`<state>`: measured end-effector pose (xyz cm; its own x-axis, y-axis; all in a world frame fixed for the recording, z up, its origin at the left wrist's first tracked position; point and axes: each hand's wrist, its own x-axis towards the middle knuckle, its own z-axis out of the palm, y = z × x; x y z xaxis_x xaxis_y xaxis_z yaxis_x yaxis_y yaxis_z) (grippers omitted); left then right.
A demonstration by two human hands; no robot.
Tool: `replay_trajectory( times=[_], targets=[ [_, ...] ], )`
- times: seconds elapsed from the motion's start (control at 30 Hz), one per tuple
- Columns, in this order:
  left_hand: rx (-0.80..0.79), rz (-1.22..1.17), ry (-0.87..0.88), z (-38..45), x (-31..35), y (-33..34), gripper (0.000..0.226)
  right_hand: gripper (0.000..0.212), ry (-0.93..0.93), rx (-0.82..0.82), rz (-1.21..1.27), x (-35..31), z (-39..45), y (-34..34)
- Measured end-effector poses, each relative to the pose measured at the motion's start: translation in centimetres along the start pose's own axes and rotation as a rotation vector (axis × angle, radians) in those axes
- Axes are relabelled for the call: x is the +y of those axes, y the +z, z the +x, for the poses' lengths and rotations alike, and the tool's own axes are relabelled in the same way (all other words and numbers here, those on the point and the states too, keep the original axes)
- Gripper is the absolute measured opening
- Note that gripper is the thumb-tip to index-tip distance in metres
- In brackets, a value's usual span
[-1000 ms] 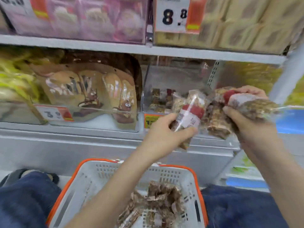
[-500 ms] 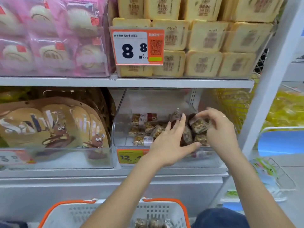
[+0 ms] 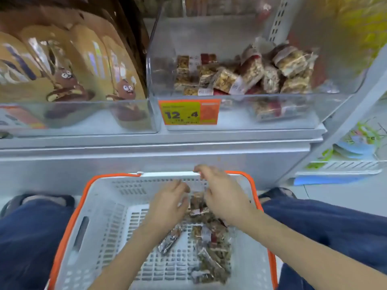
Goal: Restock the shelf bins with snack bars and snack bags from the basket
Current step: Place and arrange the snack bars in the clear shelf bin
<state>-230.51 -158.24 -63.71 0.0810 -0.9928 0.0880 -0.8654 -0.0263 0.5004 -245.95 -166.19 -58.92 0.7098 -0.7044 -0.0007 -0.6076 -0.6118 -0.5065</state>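
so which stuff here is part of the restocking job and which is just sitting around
Part of the job:
- basket
- snack bars in the basket
- clear bin with bars, tagged 12.4
- left hand, right hand, reaching into the basket

Just there:
- brown cartoon bags in the neighbouring bin
- yellow packs

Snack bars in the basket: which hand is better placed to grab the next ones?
Probably right: the right hand sits directly over the snack bars; the left hand is at their edge.

Basket below, bins above

The basket [image 3: 100,206] sits before the shelf [image 3: 146,147], snack bars [image 3: 211,254] inside (both hands among them); above, the right bin [image 3: 240,114] holds bars, snack bags [image 3: 69,65] fill the left.
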Motion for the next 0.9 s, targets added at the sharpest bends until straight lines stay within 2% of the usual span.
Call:
replay_trajectory(
  times=[0.07, 0.13, 0.23, 0.47, 0.6, 0.73, 0.83, 0.9],
  targets=[
    [-0.293, 0.121, -0.231, -2.7, -4.5, 3.3, 0.043, 0.081, 0.122, -0.433, -0.114, 0.9, -0.1, 5.3],
    [-0.506, 0.263, -0.388, -4.9, -7.6, 5.6, 0.063, 0.094, 0.202, -0.614, -0.219, 2.5, -0.4, 9.4],
    [-0.549, 0.287, -0.547, -7.1, -10.1, 7.6, 0.081, 0.095, 0.285, -0.622, -0.274, 5.0, -0.2, 13.0],
    [-0.699, 0.28, -0.651, -7.1, -12.1, 10.2, 0.112, 0.088, 0.28, -0.788, -0.373, 6.2, 0.3, 16.3],
    [-0.639, 0.274, -0.824, -5.4, -13.2, 11.1, 0.115, 0.091, 0.288, -0.878, -0.389, 6.7, 0.6, 17.7],
    [-0.756, 0.273, -0.851, -5.3, -13.9, 11.7, 0.117, 0.086, 0.336, -0.96, -0.353, 6.9, 0.2, 18.9],
    [-0.746, 0.162, -0.9, -6.4, -14.2, 11.7, 0.108, 0.093, 0.389, -0.974, -0.318, 6.6, -0.2, 19.2],
    [-0.716, 0.0, -0.962, -7.7, -13.9, 11.8, 0.098, 0.091, 0.413, -0.95, -0.306, 6.6, 0.0, 19.0]
  ],
)
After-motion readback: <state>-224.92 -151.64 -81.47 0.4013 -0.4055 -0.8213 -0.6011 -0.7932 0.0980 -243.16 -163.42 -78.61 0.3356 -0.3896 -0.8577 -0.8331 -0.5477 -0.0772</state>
